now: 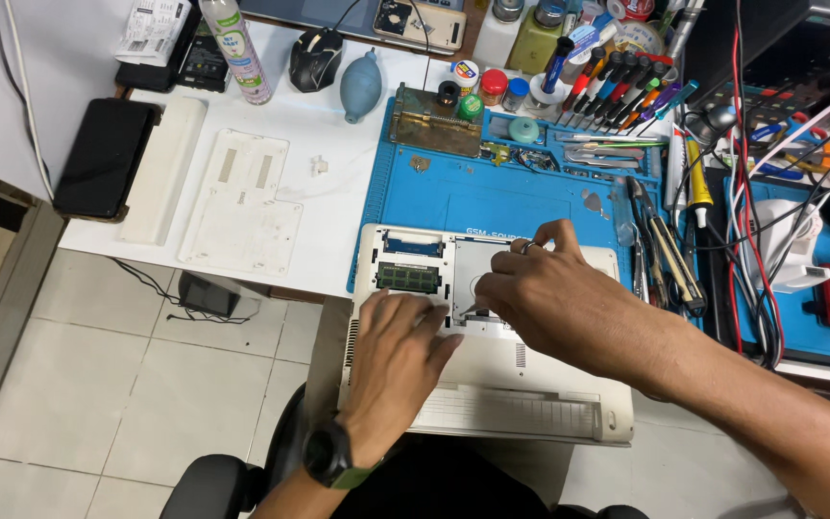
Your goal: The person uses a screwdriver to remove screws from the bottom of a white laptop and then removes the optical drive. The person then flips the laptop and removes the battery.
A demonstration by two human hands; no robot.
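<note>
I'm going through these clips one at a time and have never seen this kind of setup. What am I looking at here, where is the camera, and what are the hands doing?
There is one picture, taken by a camera worn on a person's head, looking down at their own two bare hands. No robot is involved.

A white laptop lies upside down, partly on a blue work mat and overhanging the edge of the white desk. Its bottom cover is off, so an open bay shows a green memory module.

The left hand, with a dark watch on the wrist, rests flat on the laptop just below that bay. The right hand reaches into the bay next to it; whether its fingers pinch anything is hidden.

To the left lie two white cover panels and a black phone. Screwdrivers, tweezers and cables crowd the right.
</note>
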